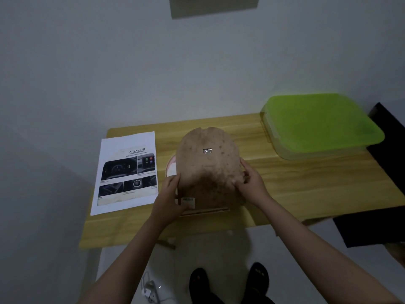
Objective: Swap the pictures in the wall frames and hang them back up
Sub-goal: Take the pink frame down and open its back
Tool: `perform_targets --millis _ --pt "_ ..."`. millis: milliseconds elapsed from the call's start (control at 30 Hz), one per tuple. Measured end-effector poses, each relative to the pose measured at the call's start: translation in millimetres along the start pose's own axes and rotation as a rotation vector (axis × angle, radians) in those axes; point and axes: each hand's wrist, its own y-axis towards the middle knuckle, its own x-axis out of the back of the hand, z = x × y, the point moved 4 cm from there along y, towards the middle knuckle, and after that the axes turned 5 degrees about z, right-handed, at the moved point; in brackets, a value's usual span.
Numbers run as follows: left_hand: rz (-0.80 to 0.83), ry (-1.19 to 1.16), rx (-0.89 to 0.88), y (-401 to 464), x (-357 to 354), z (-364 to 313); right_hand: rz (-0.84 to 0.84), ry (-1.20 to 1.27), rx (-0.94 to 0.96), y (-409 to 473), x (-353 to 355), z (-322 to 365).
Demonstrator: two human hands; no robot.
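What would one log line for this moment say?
left hand: grips backing board | right hand: grips board edge | printed sheet: flat beside it

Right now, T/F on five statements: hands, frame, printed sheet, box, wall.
1. Both hands, left hand and right hand, hold the brown backing board. True.
2. The printed sheet lies right of the frame. False: it lies left.
3. The green-lidded box sits at the wooden table's far right. True.
4. The frame hangs on the wall. False: it lies on the table.
5. A metal hanger shows on the board. True.
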Motion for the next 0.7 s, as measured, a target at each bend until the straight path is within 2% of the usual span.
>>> perform_targets --millis 167,400,700 --pt "0.059 -0.083 -0.050 5 -38 -50 -0.060 -0.099 -0.058 -21 58 -27" --pt "0.167 -0.051 0.015 7 -117 -108 -0.066 -0.249 -0.139 -40 135 -76" --pt "0.142 0.034 0.159 12 -166 -128 0.025 -0.378 -0.092 -25 169 -103"
